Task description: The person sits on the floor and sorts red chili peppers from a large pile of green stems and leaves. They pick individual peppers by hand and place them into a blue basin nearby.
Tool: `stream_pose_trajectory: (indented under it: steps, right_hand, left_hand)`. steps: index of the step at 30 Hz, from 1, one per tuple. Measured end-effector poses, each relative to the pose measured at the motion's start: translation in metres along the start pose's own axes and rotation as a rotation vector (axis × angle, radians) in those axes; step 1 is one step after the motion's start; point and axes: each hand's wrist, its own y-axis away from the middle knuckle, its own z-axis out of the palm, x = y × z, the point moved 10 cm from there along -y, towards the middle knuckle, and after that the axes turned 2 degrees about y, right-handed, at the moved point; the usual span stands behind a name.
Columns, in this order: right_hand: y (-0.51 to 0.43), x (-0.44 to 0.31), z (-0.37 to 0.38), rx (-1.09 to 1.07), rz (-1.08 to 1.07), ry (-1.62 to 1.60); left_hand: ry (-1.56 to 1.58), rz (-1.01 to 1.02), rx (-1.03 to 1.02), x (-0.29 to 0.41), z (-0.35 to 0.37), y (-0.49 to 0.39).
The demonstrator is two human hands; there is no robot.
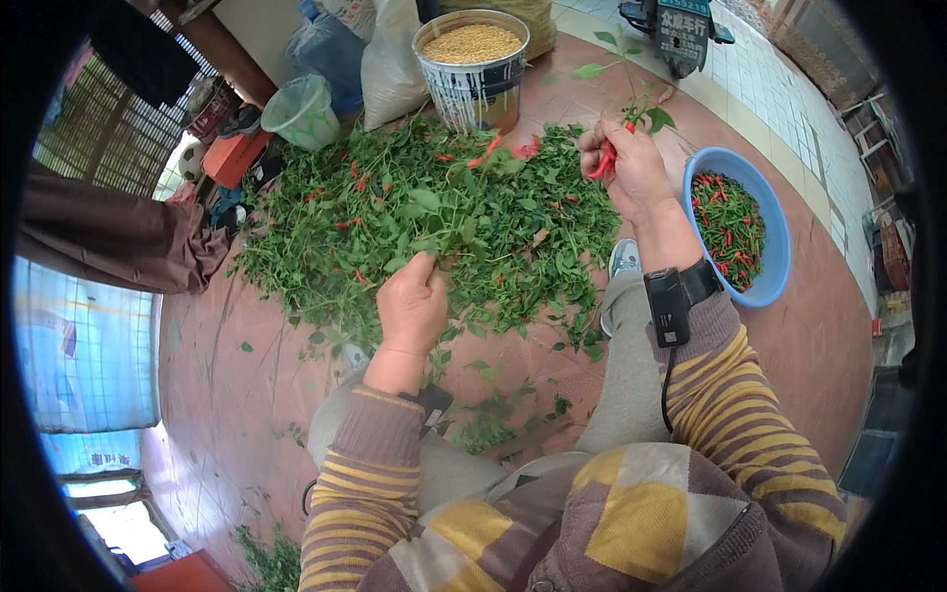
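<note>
My left hand (414,303) is closed around the stems of a leafy chili sprig (436,214), whose leaves rise above the fist. Farther forward and to the right, my right hand (629,166) grips red chili peppers (607,159); a green sprig (629,74) sticks up past its fingers. Whether that sprig is still joined to the peppers I cannot tell. Below both hands spreads a wide heap of cut chili plants (318,222) with scattered red fruit. Right of my right forearm stands a blue plastic basin (777,274) holding picked red and green chilies (729,229).
Behind the heap stand a paint-streaked bucket (473,96) of yellow grain, a white sack (396,74) and a green-white plastic bin (303,111). An orange box (233,159) and a brown cloth (126,229) are at left. A parked scooter (681,37) is at the far right.
</note>
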Motion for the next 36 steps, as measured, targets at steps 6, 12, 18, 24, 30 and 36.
stream_pose_trajectory:
  steps: [6,12,18,24,30,36]
  right_hand:
    - [0.012,-0.024,0.009,-0.046,-0.120,0.521]
    - [0.032,0.026,0.052,-0.403,0.037,1.087]
    - [0.020,0.004,0.036,-0.407,-0.306,1.346]
    - [0.000,-0.016,-0.042,0.022,0.102,0.317]
    - [0.025,-0.013,0.042,-0.310,-0.295,0.831]
    - [0.042,0.049,0.059,-0.608,-0.034,1.609]
  left_hand:
    - [-0.139,0.207,0.036,0.028,-0.005,0.004]
    - [-0.252,0.320,-0.005,0.042,0.004,0.007]
    - [-0.275,0.336,0.021,0.036,-0.006,0.010]
    - [-0.290,0.393,0.056,0.033,-0.018,0.018]
    - [-0.288,0.488,-0.026,0.050,0.006,0.026]
    - [-0.237,0.508,-0.054,0.061,0.015,0.029]
